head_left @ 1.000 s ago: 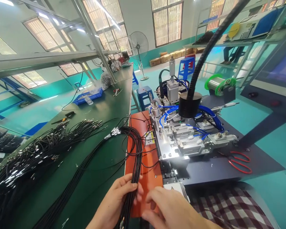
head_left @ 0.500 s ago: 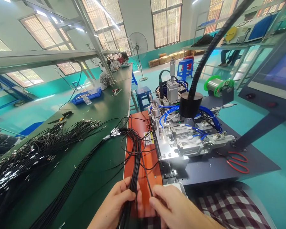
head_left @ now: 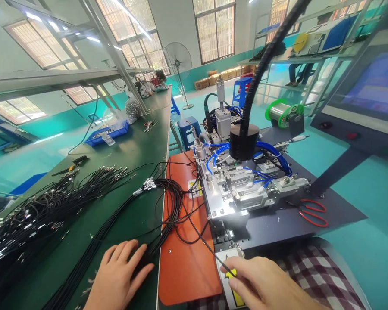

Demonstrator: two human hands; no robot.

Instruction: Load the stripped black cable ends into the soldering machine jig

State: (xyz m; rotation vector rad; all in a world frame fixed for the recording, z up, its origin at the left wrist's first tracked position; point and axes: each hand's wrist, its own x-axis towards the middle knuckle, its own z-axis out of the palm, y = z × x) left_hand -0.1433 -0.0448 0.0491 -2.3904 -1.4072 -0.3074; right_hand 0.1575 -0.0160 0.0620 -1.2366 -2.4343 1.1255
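- While the right hand (head_left: 258, 280) pinches a single black cable (head_left: 210, 249) between thumb and fingertips, closed on it, that cable runs up and left to the coiled bundle.
- The left hand (head_left: 118, 273) is palm down with fingers spread, over the green table (head_left: 126, 219) beside the bundle's near ends; whether its fingertips touch them I cannot tell.
- The coiled bundle (head_left: 173, 202) of black cables lies across the orange board (head_left: 187, 275) and the table edge.
- Farther up the table, a blue tray (head_left: 124, 129) holds small parts, too small to make out, and a clear plastic piece (head_left: 107, 138) lies at its front.
- Behind it, a clear bag (head_left: 133, 107) is full of small, greyish pieces.
- A green-rimmed spool (head_left: 267, 113) carries silvery wire (head_left: 278, 108).
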